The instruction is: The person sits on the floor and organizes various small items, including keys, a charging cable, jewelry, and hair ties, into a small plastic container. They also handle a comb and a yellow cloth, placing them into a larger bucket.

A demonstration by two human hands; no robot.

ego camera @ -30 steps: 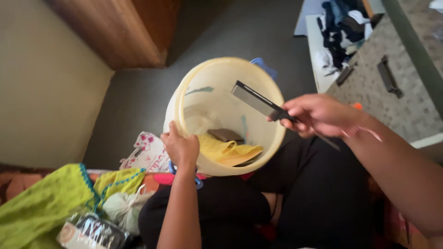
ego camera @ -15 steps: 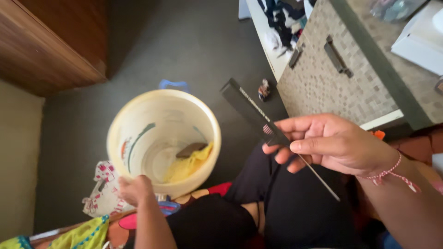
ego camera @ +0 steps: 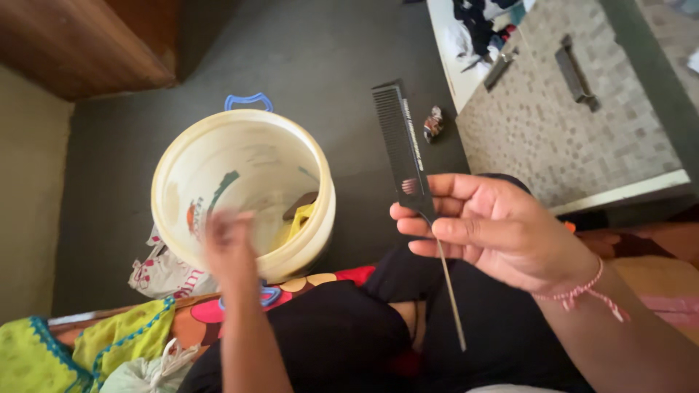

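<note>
A person, seen from above, sits with a cream plastic bucket (ego camera: 244, 191) against the knee on a dark floor (ego camera: 328, 51). The right hand (ego camera: 495, 229) has its grip clamped on a black tail comb (ego camera: 405, 149) where teeth meet tail, the thin metal tail running down past the palm. The comb has come out over the floor, right of the bucket and apart from it; a second ago it was above the bucket's mouth. The left hand (ego camera: 229, 244), blurred, has left the near rim and hovers just above it; whether its grip is apart or together cannot be told. Yellow cloth (ego camera: 298, 222) lies inside the bucket. A small dark object (ego camera: 434, 122) sits on the floor beyond the comb.
</note>
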